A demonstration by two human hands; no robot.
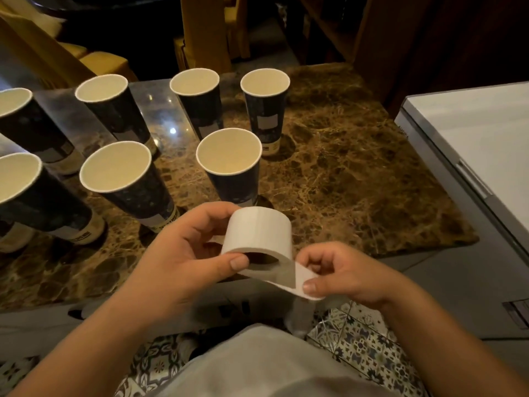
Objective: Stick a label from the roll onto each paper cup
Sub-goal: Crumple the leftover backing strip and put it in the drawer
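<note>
Labels are drawn from a white roll [259, 233] held above the near edge of the marble table [357, 179]. Head view: the left hand [183, 253] is closed around the roll, thumb pressed at its core opening. The right hand [340, 273] pinches the free strip end [297, 282] between thumb and forefinger. Seven dark paper cups [229, 164] stand upright on the table beyond the hands; several appear to carry a pale label already, though low light makes this uncertain. Risk: pulling too fast may tear the label or curl it onto itself; a reaching forearm may topple the nearest cup.
</note>
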